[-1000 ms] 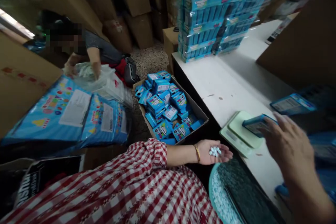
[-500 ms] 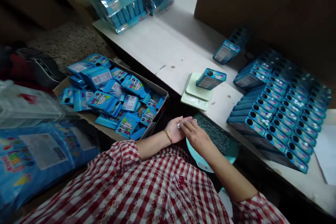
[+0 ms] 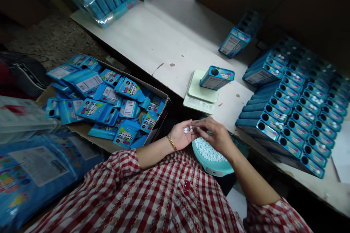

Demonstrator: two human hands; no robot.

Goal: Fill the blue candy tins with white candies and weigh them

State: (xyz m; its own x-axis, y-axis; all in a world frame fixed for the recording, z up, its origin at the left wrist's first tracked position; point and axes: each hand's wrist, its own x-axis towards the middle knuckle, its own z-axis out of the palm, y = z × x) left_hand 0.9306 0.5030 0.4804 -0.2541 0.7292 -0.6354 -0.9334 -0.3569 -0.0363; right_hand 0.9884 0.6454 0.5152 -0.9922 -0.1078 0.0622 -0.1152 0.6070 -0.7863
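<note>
My left hand is turned palm up, a gold bracelet at its wrist, with a few small white candies resting on it. Close against its fingers is my right hand, its fingers bent together in a pinch. Whatever is between those fingertips is too small to make out. Below both hands sits a turquoise tub full of small pale candies, partly covered by the right hand. On the table edge beyond, a blue candy box with a round hole stands on a pale green scale.
Rows of blue boxes with round holes stand on the white table at right, another box behind. Left is a cardboard carton of blue packets. Wrapped packs stand at the back.
My right hand has drawn slightly away from my left palm, uncovering more of the white candies. The tub's contents now look brighter. The head view has shifted a little.
</note>
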